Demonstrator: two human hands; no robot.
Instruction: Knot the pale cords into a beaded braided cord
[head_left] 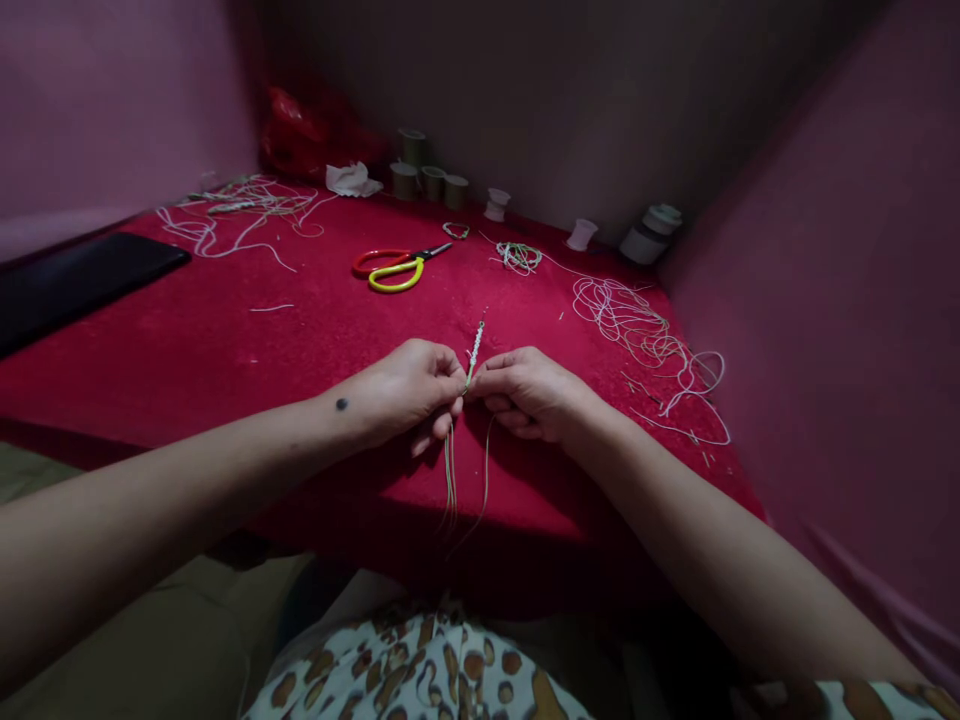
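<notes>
A narrow braided cord [475,346], white and pale green, points away from me over the red cloth. My left hand [426,385] pinches its near end between thumb and fingers. Close against it, my right hand [531,392] is closed in a pinch at the same spot, where the fingertips hide the cord. Several loose cord ends [450,475] hang below my left hand toward the table edge. A single thin strand [487,470] trails down from under my right hand.
Red-and-yellow-handled scissors [397,268] lie beyond my hands. Tangled cord [622,315] spreads at the right, with another tangle [247,215] at the far left. Thread spools [433,184] and a white bottle [649,236] stand at the back. A black phone-like slab [90,285] lies left.
</notes>
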